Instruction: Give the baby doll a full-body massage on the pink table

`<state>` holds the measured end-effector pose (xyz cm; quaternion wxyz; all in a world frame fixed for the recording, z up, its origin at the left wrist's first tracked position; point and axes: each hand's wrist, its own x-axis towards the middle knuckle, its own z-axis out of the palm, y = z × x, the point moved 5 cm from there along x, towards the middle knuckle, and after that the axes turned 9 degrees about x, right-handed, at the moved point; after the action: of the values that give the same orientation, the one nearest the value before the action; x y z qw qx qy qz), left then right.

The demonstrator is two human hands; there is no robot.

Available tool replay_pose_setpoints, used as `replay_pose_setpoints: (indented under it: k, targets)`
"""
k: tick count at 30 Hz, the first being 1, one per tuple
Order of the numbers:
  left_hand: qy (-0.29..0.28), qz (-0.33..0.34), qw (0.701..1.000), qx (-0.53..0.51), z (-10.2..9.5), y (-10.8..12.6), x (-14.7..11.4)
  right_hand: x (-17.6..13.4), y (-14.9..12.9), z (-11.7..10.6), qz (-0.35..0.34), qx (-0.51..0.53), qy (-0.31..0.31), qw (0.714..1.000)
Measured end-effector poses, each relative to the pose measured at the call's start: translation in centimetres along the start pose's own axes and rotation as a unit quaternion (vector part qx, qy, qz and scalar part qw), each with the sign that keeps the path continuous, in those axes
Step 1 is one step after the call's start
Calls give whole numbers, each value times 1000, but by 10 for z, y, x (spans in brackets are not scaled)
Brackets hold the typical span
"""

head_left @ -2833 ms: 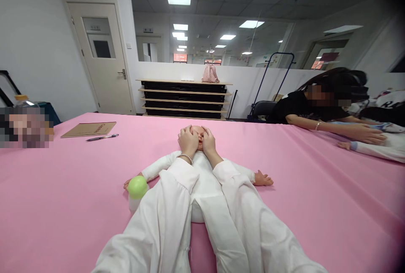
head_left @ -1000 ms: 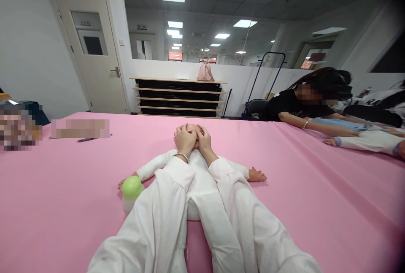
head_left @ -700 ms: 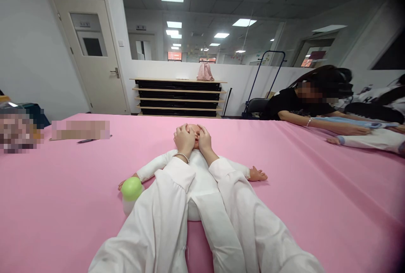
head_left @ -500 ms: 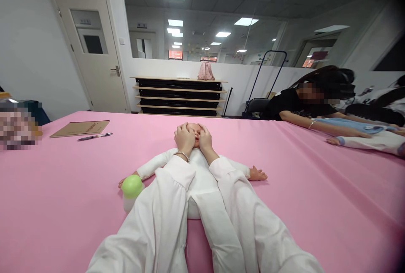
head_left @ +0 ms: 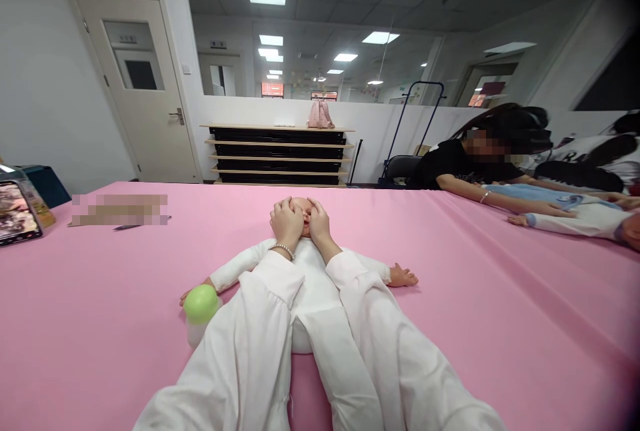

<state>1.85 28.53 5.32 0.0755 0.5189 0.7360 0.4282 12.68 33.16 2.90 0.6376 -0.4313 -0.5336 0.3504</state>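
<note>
A baby doll (head_left: 311, 291) in a white suit lies on its back on a pink-covered table (head_left: 470, 324), its arms spread and its head away from me. My left hand (head_left: 287, 223), with a beaded bracelet at the wrist, cups one side of the doll's head, fingers curved over it. On the other side my right hand (head_left: 320, 223) curves round the cheek and temple. Between the hands part of the doll's face shows; the thumbs are partly hidden. Beside my left sleeve stands a bottle (head_left: 201, 306) with a lime-green cap, close to one doll hand.
At left are a phone (head_left: 17, 212), a blurred-out flat item (head_left: 120, 208) and a pen (head_left: 127, 226). Across the table at right, a person in black (head_left: 445, 163) reaches over another doll (head_left: 575, 221). Behind stands a low rack (head_left: 280, 151) with a pink backpack (head_left: 320, 114).
My view has turned slightly, so the scene sits a little further left and lower. Both hands stay on the doll's head with almost the same hold. More of the phone shows.
</note>
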Motion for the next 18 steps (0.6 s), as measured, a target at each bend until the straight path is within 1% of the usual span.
replay_pose_setpoints:
  k: [5,11,18]
  targets:
    - [-2,-3,1000,-4,0,-1,1,0,1,1,4,17,-4,1000]
    - [1,14,1000,-1,1,0,0,-1,1,1,-19,26,-12,999]
    - [-1,-1,1000,-6,2,-1,2,1,1,0,10,20,8,1000]
